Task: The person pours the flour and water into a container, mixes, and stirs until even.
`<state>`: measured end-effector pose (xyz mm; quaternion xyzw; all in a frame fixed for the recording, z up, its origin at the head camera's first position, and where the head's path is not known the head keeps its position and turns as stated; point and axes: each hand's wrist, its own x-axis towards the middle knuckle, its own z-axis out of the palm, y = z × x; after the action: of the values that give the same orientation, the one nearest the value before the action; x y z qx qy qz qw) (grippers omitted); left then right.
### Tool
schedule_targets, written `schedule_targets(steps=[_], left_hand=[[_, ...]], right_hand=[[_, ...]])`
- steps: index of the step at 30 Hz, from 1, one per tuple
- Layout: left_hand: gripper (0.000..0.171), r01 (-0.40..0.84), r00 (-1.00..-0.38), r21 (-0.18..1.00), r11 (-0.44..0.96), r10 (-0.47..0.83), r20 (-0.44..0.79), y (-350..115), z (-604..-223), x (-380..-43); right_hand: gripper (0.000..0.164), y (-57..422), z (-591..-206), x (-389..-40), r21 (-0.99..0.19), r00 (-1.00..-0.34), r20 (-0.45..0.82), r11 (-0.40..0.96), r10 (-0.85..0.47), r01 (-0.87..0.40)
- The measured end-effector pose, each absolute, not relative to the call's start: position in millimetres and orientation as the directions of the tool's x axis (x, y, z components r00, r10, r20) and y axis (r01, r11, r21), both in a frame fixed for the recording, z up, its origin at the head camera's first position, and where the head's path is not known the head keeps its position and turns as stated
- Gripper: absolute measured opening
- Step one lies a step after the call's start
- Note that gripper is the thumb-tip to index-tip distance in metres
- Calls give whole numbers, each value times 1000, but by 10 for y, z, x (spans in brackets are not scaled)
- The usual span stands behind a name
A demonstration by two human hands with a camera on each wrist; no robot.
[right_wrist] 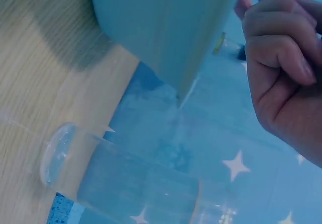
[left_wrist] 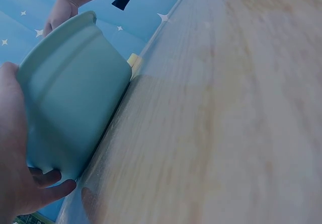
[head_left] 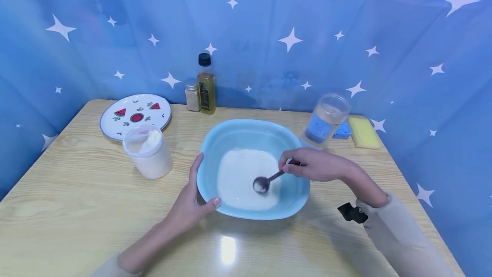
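Observation:
A light blue plastic basin (head_left: 251, 126) stands on the table with white liquid (head_left: 240, 174) in its bottom. My left hand (head_left: 191, 202) holds the basin's left side, the thumb at the near rim and fingers against the outer wall. In the left wrist view the fingers (left_wrist: 50, 183) bend against the basin's wall (left_wrist: 80, 98). Over the right rim reaches my right hand (head_left: 313, 163), pinching the handle of a dark measuring spoon (head_left: 262, 185). White stuff shows in the spoon's bowl, which is at the liquid; how deep it sits I cannot tell. In the right wrist view the right fingers (right_wrist: 282, 53) are curled.
Left of the basin is a tub of white powder (head_left: 151, 161), behind it a watermelon-patterned plate (head_left: 134, 116). A shaker (head_left: 192, 97) and an oil bottle (head_left: 207, 91) stand at the back. A water glass (head_left: 326, 116), blue sponge (head_left: 343, 131) and yellow sponge (head_left: 364, 132) are at right.

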<state>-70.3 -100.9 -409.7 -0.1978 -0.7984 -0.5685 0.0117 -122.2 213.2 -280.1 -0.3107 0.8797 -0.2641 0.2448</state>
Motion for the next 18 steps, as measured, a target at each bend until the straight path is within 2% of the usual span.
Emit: schedule_targets(steps=[4, 7, 10, 12, 14, 18], left_hand=[[103, 321, -922, 907, 271, 307, 235, -1035, -4095, -701], [102, 321, -922, 906, 274, 309, 233, -1041, -4088, -709], [102, 321, -923, 906, 275, 304, 235, -1046, -4087, -716], [103, 322, -923, 907, 271, 303, 237, -1049, -4093, -717], [103, 322, -922, 908, 269, 307, 236, -1045, -4103, -715], [103, 323, -920, 908, 267, 313, 235, -1034, -4111, -715]], right_hand=[[16, 2104, -2885, -1255, -602, -692, -231, 660, -683, -450], [14, 2097, -2919, -1290, -503, -753, -162, 710, -637, -492], [11, 2075, -2949, -1335, -379, -822, -36, 769, -569, -515], [9, 2033, -2985, -1358, -341, -840, 35, 784, -541, -519], [10, 1981, -3028, -1358, -348, -829, 58, 767, -556, -539], [14, 1927, -3065, -1313, -449, -761, -34, 691, -648, -567]])
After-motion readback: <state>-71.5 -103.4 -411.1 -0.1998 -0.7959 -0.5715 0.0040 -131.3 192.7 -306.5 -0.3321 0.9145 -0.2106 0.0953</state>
